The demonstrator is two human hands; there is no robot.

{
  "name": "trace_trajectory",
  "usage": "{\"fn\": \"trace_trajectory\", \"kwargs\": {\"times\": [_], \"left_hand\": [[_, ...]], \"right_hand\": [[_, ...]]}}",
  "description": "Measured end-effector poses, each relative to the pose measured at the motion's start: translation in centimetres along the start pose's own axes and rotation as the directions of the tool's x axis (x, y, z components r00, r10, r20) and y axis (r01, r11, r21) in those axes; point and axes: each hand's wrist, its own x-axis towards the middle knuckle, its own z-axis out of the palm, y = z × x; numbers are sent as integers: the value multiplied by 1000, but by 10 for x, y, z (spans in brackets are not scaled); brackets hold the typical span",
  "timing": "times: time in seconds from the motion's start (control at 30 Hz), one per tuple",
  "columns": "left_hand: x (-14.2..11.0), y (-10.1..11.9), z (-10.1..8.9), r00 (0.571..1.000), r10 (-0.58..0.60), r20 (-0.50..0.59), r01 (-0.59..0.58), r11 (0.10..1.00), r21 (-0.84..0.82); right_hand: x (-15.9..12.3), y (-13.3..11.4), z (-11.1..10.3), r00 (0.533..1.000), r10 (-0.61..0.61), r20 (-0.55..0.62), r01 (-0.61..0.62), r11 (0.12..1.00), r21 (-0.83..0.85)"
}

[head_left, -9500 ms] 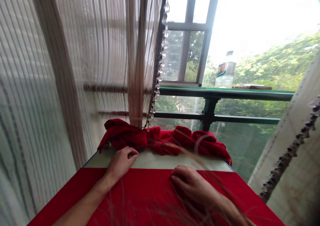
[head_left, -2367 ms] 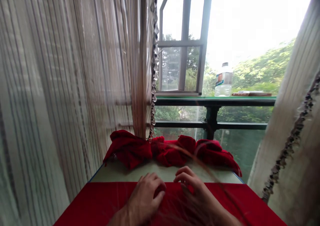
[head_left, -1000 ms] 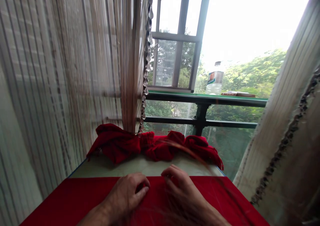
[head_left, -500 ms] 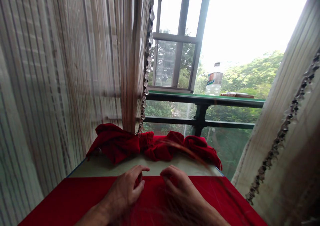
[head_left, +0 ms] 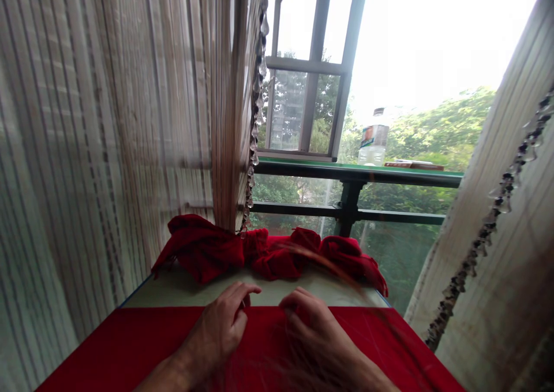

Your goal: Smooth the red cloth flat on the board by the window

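Observation:
My left hand [head_left: 219, 323] is over a flat red cloth [head_left: 130, 343], its fingers bent and the thumb held apart from the index finger. A tiny pale glint shows between its fingers, too small to name. Facing it across a narrow gap, my right hand [head_left: 318, 325] hovers over or rests on the same cloth; I cannot tell which. Its fingers are loosely curled with the thumb a little below them, and nothing is seen in them. The cloth's straight far edge runs under the fingertips of both hands.
Beyond the cloth shows a pale tabletop [head_left: 255, 294], with a crumpled red scarf-like fabric [head_left: 199, 250] along its far end. Sheer striped curtains [head_left: 130, 120] with beaded trim hang on both sides. A plastic bottle [head_left: 373, 138] stands on the dark railing [head_left: 303, 168] outside.
My left thumb has moved slightly closer to the fingers. My right hand has hardly moved. The view has shifted very slightly.

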Motion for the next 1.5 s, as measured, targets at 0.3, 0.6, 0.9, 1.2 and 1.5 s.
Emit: {"fn": "trace_trajectory", "kwargs": {"times": [0.3, 0.6, 0.9, 1.2, 1.5], "left_hand": [[-2, 0, 0, 1000, -11, -25, 11, 1000, 10], [-1, 1, 3, 1000, 16, -2, -16, 998, -65], [-3, 10, 0, 997, 13, 82, -11, 999, -34], [-4, 11, 1, 997, 5, 79, -4, 1000, -11], [-2, 12, -1, 996, -5, 87, 6, 1000, -17]], "right_hand": [[2, 1, 0, 1000, -16, -14, 15, 1000, -6], [2, -1, -1, 1000, -19, -15, 19, 1000, -6], [-1, 0, 1, 1000, -17, -13, 17, 1000, 5], [-1, 1, 2, 1000, -10, 3, 10, 1000, 1], [0, 0, 2, 1000, -15, 0, 15, 1000, -17]]}}
